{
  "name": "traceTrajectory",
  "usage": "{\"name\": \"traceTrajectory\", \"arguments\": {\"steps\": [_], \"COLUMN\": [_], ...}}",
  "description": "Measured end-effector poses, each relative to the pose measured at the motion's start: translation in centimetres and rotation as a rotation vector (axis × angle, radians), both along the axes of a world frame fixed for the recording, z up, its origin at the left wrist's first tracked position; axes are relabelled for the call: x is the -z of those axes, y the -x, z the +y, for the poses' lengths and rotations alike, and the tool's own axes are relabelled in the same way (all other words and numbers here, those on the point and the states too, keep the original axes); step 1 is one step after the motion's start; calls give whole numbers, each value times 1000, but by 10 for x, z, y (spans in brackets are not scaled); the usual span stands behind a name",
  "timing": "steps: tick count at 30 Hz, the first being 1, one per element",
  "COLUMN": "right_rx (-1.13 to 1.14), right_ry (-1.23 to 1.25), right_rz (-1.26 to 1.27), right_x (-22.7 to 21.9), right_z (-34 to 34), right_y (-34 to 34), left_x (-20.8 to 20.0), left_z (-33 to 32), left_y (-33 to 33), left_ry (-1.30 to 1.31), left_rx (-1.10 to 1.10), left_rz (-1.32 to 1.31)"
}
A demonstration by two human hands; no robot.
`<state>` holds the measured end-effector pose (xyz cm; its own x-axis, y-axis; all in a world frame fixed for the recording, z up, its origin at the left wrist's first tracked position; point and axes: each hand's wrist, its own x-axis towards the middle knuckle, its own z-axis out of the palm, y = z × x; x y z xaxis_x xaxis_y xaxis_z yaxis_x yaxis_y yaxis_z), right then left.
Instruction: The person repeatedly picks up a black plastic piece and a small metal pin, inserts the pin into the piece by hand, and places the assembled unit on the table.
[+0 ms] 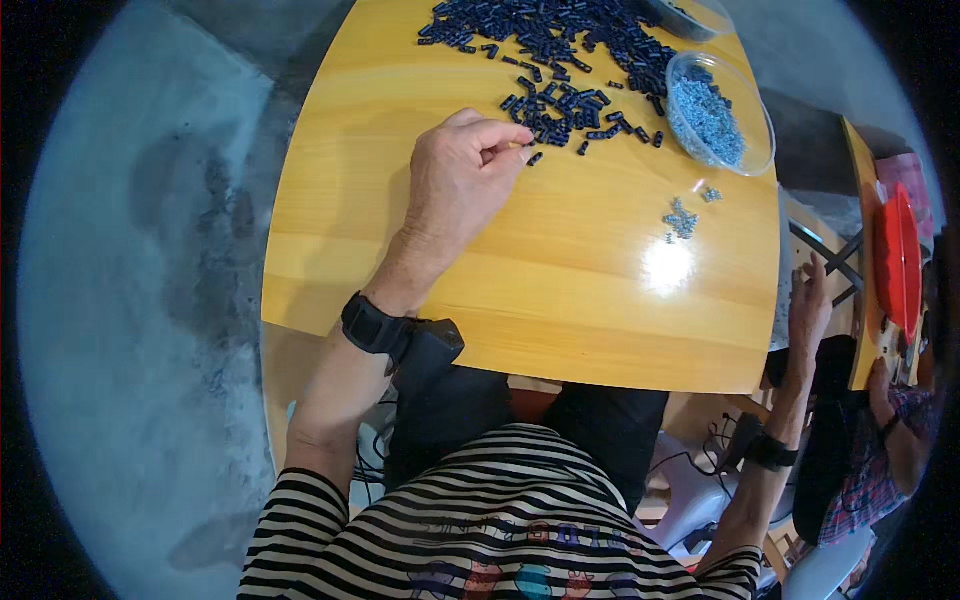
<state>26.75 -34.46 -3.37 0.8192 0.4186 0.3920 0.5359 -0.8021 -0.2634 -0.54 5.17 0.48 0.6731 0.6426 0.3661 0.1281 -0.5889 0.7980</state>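
Observation:
My left hand [462,175] is over the wooden table, its thumb and forefinger pinched together at the near edge of a small heap of short black pieces [560,115]. Whatever lies between those fingertips is too small to make out. One loose black piece [535,159] sits right beside them. Off the table's right edge hangs my right hand [809,305], fingers loosely stretched, with nothing seen in them. Nearest to it on the tabletop are small silvery screws [681,219] in a loose cluster. A clear round tub [770,140] of similar silvery bits stands at the right edge.
A larger heap of black pieces [545,28] covers the far end of the yellow wooden table [400,270], beside another clear tub [722,18]. To the right, another person's arm [905,450] rests near a second table with a red tray [898,262]. Cables hang below.

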Motion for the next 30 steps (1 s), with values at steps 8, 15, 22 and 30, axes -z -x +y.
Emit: {"name": "traceTrajectory", "arguments": {"steps": [8,15,22,30], "right_rx": [24,-384,-650,-700], "right_ry": [-320,-398,-260,-277], "right_rz": [225,291,207,296], "right_x": [-39,-71,-65,-59], "right_z": [48,137,195,239], "right_y": [49,136,163,156], "left_x": [0,7,8,9], "left_z": [2,5,11,3], "left_y": [-3,-8,-2,-4], "left_ry": [-148,-185,-9,-170], "left_rx": [82,95,131,139], "left_rz": [184,139,47,101]}}
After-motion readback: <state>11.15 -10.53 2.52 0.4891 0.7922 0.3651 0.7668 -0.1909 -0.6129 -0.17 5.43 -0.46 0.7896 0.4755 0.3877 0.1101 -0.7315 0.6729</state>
